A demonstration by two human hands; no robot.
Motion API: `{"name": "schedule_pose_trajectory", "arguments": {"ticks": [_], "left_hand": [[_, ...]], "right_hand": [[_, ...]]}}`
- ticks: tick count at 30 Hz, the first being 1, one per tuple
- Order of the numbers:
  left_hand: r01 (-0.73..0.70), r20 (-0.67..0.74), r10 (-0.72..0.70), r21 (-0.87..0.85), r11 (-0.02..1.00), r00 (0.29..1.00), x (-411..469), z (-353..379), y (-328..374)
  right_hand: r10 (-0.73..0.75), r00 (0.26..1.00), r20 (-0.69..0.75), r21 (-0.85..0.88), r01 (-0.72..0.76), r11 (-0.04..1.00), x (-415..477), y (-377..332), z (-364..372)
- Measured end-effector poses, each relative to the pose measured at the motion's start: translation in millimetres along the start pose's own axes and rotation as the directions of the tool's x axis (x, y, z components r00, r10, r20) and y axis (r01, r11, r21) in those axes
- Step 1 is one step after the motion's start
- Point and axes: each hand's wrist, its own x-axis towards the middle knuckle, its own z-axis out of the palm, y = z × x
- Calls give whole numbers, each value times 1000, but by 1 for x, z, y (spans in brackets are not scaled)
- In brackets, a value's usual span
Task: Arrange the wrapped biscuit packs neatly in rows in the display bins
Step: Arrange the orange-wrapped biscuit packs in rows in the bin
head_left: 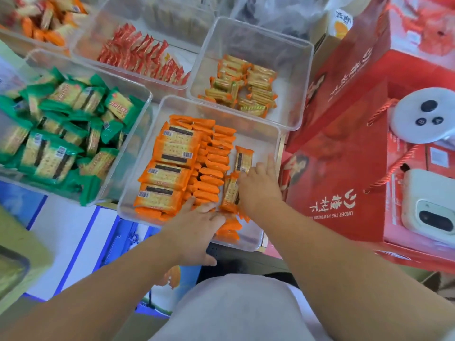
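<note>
In the orange bin (254,141), my left hand (197,223) lies flat, holding nothing, bracing the near end of the row (211,168); my right hand (259,190), fingers straight, touches loose packs (243,159) at the right; I'd stand them edgewise, snug against the row.

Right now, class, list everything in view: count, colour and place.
Bins: at least five, clear, left to centre.
Orange packs: many, orange, nearest bin.
Green packs: many, green, left bin.
Red packs: one row, red, far bin.
Gold packs: small heap, gold, far-right bin.
Mixed packs: many, orange and white, far-left bin.
Boxes: several, red, right.
Devices: two, white, on boxes.
Left hand: pressing orange packs.
Right hand: touching loose orange packs.
</note>
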Motion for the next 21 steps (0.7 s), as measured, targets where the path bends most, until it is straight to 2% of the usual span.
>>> {"name": "schedule_pose_trajectory", "arguments": {"ticks": [4,8,12,16,18,21], "left_hand": [[7,53,-8,29,1000,999,9,-6,7],[-19,53,18,19,1000,998,15,-12,9],[-56,67,53,32,998,996,16,-12,5],[-101,97,100,8,995,990,12,-21,-2],[-123,43,126,-56,991,991,9,-27,-7],[-135,-237,57,-326,936,970,6,-36,-13]], "right_hand": [[30,999,20,51,-31,998,-11,-4,-6],[-12,1000,-21,40,13,999,-19,-3,-10],[-58,995,-82,213,75,974,-30,4,0],[-86,968,-238,336,165,927,-40,8,9],[-62,965,-256,382,160,910,-45,11,14],[-120,984,-129,438,165,884,-51,8,20]]}}
